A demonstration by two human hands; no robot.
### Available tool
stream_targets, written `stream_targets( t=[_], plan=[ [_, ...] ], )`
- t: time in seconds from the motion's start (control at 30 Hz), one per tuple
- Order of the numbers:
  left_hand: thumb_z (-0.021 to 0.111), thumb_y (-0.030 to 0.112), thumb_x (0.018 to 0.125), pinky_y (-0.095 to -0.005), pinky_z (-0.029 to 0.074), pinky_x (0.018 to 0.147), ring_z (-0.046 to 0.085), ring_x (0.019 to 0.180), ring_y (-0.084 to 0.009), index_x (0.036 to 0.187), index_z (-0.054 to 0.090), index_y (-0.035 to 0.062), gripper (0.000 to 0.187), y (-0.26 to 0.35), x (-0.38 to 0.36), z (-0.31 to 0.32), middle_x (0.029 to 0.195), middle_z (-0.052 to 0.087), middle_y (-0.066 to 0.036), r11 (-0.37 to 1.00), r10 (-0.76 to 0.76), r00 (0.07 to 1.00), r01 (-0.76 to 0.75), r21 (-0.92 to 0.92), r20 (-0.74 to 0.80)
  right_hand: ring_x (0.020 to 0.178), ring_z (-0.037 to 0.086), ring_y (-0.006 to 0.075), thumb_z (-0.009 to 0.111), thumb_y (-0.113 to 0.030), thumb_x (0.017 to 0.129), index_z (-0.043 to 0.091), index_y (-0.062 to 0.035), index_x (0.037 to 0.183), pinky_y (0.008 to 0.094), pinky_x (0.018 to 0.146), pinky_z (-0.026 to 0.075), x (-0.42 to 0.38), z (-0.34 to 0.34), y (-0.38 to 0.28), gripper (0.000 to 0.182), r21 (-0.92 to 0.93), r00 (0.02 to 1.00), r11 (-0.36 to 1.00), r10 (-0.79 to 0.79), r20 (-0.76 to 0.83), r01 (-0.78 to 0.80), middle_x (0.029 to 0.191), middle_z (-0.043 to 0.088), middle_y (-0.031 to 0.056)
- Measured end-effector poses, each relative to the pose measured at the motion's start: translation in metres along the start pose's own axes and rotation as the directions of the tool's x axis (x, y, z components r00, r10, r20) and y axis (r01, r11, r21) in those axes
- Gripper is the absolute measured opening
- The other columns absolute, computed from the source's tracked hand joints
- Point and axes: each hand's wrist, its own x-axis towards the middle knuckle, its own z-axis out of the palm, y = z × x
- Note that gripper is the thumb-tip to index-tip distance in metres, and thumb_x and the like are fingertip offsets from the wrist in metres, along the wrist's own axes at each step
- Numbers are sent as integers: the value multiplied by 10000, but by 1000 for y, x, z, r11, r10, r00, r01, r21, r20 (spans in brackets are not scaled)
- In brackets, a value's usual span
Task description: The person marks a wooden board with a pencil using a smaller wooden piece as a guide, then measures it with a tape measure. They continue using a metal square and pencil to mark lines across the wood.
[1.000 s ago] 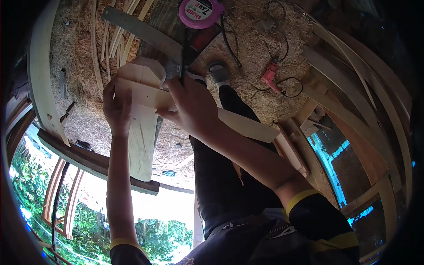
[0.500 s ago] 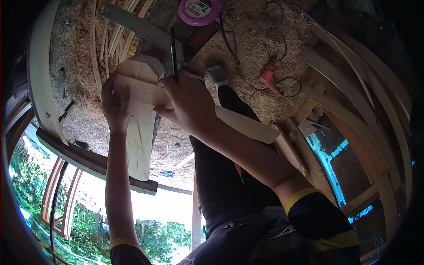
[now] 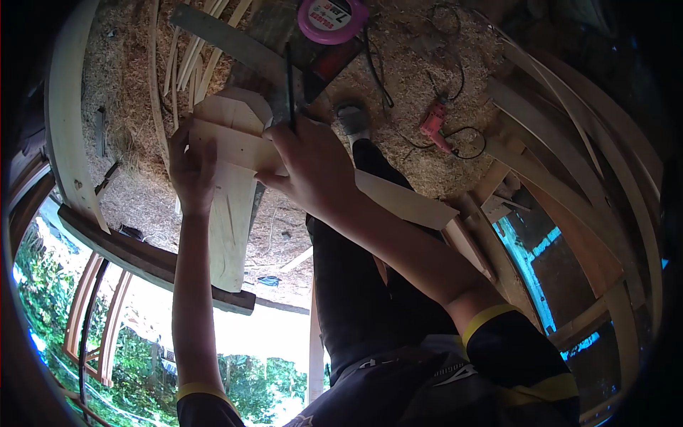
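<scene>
A pale wooden board (image 3: 231,235) with a rounded, angled end lies lengthwise below my hands. Across it rests a flat crosspiece (image 3: 238,146), which runs on under my right forearm to the lower right. My left hand (image 3: 193,167) grips the crosspiece's left end, fingers curled over it. My right hand (image 3: 313,160) is closed round a dark pencil-like stick (image 3: 289,82) pointing up, with its thumb against the crosspiece. The stick's lower end is hidden by the hand.
A metal ruler-like strip (image 3: 235,44) and a pink tape measure (image 3: 333,20) lie beyond the board. A red drill (image 3: 434,127) with a cord is on the sawdust floor at right. Thin strips (image 3: 203,53) lie upper left; curved planks (image 3: 569,128) stand at right.
Both hands, the boards and the tape measure appear shifted slightly to the right in view. The hold on the crosspiece and on the stick looks the same.
</scene>
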Motion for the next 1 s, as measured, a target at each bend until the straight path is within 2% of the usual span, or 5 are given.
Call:
stream_targets(
  t=[0.2,0.37,0.5,0.8,1.0],
  plan=[
    [804,191,1050,-394,600,1023,707,1250,-255,1535,600,-22,568,2,-1,2,1404,712,-196,978,75,996,-64,199,-50,1207,647,379,1007,-317,759,587,-56,1441,552,1042,499,2,-2,-4,842,-88,997,994,-73,-30,70,1280,631,211],
    [829,132,1009,-399,626,967,735,1201,-277,1478,651,14,516,21,-1,7,1318,743,-185,984,13,997,0,176,-77,1575,493,441,909,-229,913,680,-128,1418,596,1250,410,24,0,-2,564,-62,961,962,-271,-60,268,1707,538,185],
    [844,87,928,-468,599,973,725,1122,-408,1415,672,19,521,22,4,7,1290,751,-200,958,94,993,-71,277,-70,1563,522,427,820,-143,988,723,-121,1369,584,1255,441,52,10,-6,394,-70,949,947,-314,-20,312,1654,603,155],
    [882,91,854,-491,552,1023,718,1146,-397,1411,675,45,596,39,14,-2,1385,758,-151,926,218,974,-189,327,-56,1477,604,458,827,-80,971,758,-148,1364,512,1159,560,71,29,-7,405,-28,953,953,-301,43,303,1627,629,164],
    [927,149,840,-463,567,980,696,1073,-373,1379,701,74,590,40,15,-12,1316,778,-95,982,59,997,-48,184,-57,1476,616,482,778,-48,1039,761,-28,1381,510,1211,529,76,25,-16,343,-31,944,952,-296,142,304,1625,588,318]
  ],
)
